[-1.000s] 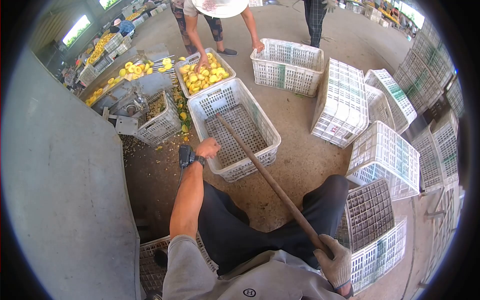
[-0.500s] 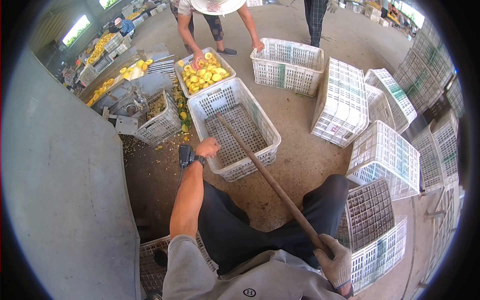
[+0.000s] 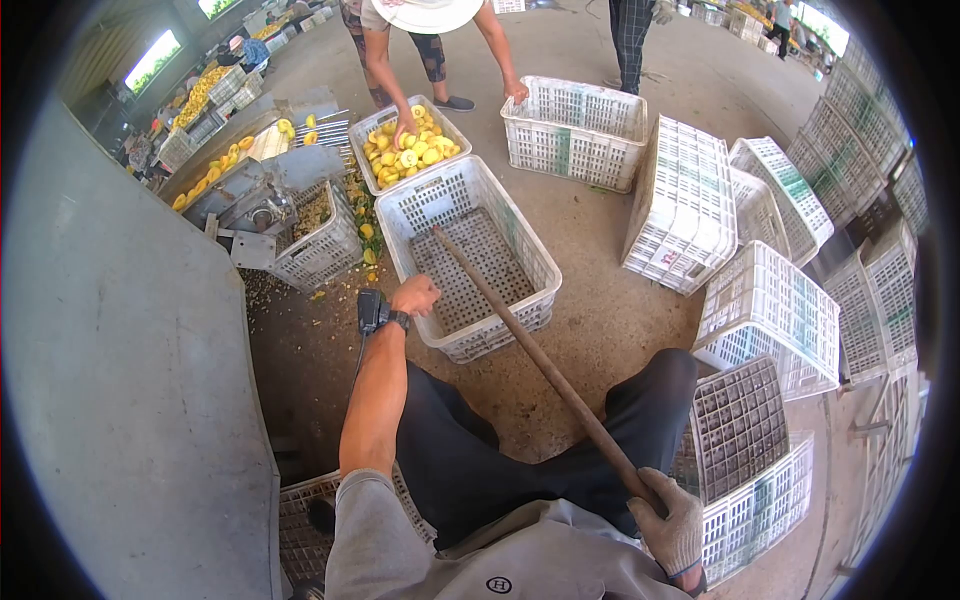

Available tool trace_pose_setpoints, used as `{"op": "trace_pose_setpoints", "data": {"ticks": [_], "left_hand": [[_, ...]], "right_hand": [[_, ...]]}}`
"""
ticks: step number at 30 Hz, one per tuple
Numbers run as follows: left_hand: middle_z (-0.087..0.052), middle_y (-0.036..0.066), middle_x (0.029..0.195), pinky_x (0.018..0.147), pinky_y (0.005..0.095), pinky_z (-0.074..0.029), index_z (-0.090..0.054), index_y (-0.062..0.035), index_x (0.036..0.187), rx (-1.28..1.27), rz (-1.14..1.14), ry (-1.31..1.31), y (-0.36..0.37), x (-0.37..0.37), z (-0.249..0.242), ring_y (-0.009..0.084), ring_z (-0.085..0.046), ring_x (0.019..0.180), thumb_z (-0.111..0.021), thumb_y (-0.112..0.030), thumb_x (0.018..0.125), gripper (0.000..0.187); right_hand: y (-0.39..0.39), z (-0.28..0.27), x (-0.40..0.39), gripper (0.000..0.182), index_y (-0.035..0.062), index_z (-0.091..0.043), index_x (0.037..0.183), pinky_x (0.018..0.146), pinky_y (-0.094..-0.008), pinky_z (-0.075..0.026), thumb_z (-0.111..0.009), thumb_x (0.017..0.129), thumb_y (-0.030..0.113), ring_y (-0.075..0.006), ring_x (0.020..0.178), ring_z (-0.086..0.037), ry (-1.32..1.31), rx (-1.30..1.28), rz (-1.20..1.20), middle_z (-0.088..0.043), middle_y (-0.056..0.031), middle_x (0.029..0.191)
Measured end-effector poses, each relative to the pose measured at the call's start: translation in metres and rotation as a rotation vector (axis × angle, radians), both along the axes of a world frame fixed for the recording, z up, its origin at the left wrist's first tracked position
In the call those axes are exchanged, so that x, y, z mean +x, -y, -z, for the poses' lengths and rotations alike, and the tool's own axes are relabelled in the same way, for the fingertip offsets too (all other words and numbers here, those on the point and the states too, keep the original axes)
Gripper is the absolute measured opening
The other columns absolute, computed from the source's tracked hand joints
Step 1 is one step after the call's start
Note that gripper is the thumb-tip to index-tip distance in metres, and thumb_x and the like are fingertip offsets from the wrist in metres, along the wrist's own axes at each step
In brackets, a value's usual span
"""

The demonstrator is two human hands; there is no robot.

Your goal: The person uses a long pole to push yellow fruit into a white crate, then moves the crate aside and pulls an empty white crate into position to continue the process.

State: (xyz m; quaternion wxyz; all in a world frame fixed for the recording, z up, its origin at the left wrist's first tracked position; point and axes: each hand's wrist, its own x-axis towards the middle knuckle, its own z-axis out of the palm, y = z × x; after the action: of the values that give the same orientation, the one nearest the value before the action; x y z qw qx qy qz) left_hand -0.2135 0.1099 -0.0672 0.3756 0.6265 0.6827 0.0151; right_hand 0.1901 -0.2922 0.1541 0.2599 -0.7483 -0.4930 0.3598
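Observation:
My bare left hand (image 3: 414, 296), a wrist strap with a small black device behind it, is closed on the near-left rim of a white plastic crate (image 3: 549, 275). Only the crate's perforated floor and walls show inside. In a knitted glove, my right hand (image 3: 665, 520) is wrapped round the lower end of a long wooden pole (image 3: 560, 382). The pole slants up and left across the crate's near rim, its far tip over the inside. Beyond this crate stands another crate (image 3: 465, 145) heaped with yellow halved fruit (image 3: 415, 150).
A co-worker in a white hat (image 3: 430, 12) has one hand in the fruit and the other on a white crate (image 3: 575, 150). Left are a grey metal panel (image 3: 130, 350) and a machine with fruit (image 3: 232, 160). Stacked and tipped crates (image 3: 680, 205) line the right.
The co-worker's hand has shifted within the fruit, and the hat has moved slightly. Fruit pieces on the machine have changed position. My hands, the pole and the crate stay put.

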Motion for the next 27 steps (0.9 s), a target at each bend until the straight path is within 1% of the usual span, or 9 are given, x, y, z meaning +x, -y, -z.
{"op": "trace_pose_setpoints", "data": {"ticks": [27], "left_hand": [[-0.072, 0.011, 0.082, 0.055, 0.034, -0.053, -0.07, 0.0026, 0.098, -0.019, -0.004, -0.021, 0.0009, 0.0021, -0.0021, 0.0221, -0.073, 0.071, -0.06, -0.027, 0.094, 0.032]], "right_hand": [[-0.0002, 0.0, 0.0, 0.043, -0.0036, -0.069, 0.118, 0.086, -0.0348, -0.055, -0.074, 0.077, 0.007, -0.0297, 0.095, -0.074, -0.008, -0.018, 0.01, -0.074, -0.0212, 0.103]]}}
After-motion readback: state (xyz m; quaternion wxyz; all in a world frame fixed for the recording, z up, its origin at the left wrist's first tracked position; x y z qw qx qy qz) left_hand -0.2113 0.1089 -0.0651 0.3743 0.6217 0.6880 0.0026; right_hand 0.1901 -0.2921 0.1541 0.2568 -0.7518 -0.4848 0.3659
